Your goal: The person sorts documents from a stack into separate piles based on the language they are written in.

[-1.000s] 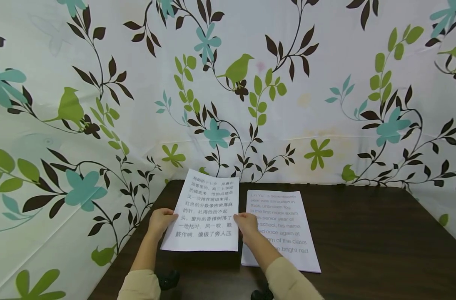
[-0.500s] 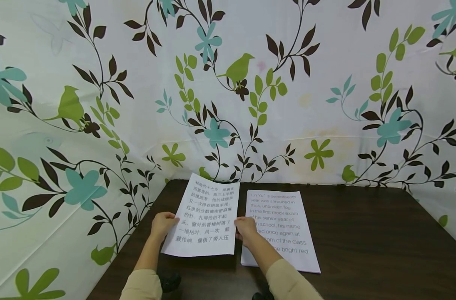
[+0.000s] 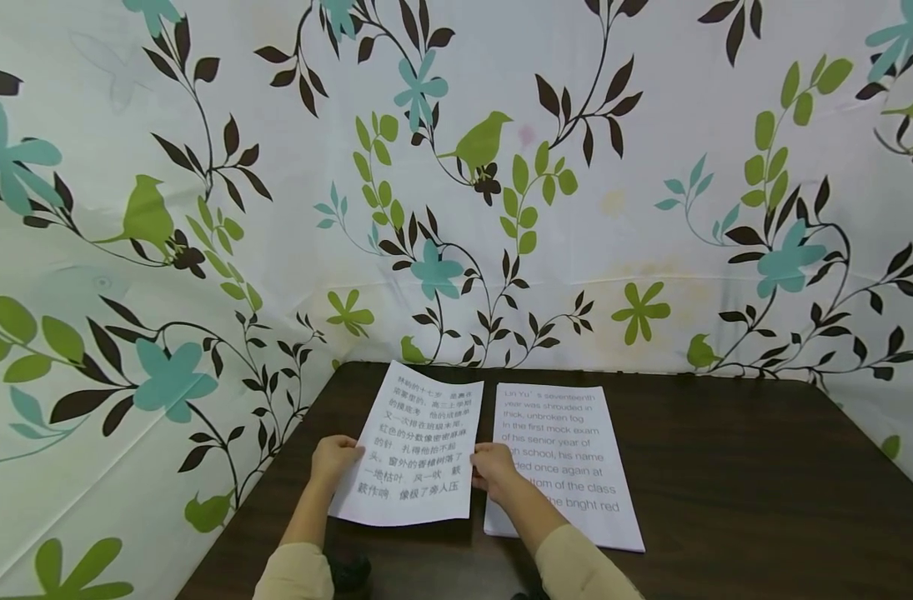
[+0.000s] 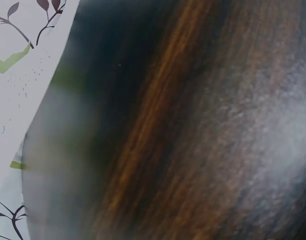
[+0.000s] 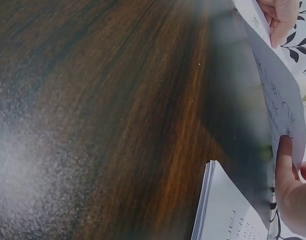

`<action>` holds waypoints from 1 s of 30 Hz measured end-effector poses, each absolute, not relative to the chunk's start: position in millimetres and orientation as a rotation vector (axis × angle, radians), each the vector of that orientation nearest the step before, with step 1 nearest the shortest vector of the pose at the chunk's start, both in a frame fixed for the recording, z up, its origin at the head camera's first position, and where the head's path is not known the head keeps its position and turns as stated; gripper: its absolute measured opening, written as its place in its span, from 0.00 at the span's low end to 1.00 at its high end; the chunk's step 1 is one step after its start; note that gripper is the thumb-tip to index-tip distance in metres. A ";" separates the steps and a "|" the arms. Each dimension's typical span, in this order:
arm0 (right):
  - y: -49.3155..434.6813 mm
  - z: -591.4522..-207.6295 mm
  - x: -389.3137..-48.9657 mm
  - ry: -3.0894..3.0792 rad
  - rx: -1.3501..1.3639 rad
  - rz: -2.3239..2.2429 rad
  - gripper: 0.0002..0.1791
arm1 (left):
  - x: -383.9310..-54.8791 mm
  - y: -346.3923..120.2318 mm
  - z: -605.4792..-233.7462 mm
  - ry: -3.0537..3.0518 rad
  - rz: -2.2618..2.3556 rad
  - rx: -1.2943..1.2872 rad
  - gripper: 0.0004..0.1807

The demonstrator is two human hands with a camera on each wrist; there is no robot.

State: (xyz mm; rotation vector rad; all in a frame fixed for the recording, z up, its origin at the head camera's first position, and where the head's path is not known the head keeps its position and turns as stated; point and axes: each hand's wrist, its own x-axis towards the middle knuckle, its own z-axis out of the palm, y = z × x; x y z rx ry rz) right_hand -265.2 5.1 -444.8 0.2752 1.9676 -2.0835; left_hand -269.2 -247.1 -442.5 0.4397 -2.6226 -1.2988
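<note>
In the head view a white sheet of paper (image 3: pixel 418 454), printed with Chinese characters, tilts over the dark table, its lower edge bowed. My left hand (image 3: pixel 336 460) pinches its left edge, and my right hand (image 3: pixel 494 469) pinches the right edge. From the right wrist, the sheet (image 5: pixel 280 95) shows as a curved strip with the left hand (image 5: pixel 283 17) at its far end and the right hand (image 5: pixel 295 202) at the near one. A stack of paper (image 3: pixel 554 442) with English text lies just right of it, partly behind my right forearm. The left wrist view catches only a sheet corner (image 4: pixel 27 95).
The dark wood-grain table (image 3: pixel 749 475) stretches away to the right. Behind it hangs a white cloth (image 3: pixel 614 183) patterned with leaves, flowers and birds. Small dark objects show by the sleeves (image 3: pixel 294 571) at the bottom edge.
Both hands have brought the Chinese sheet lower and nearer, so its top edge now sits down against the table. The English stack has stayed put.
</note>
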 end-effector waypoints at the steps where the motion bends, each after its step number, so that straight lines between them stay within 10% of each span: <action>1: 5.4 -445.1 -264.5 1.965 0.267 -2.081 0.18 | -268.7 -246.5 -443.0 -2.619 -1.303 0.438 0.08; 30: 7.0 -449.3 -257.3 1.956 0.036 -1.948 0.25 | -271.7 -254.0 -465.9 -2.570 -1.267 0.520 0.12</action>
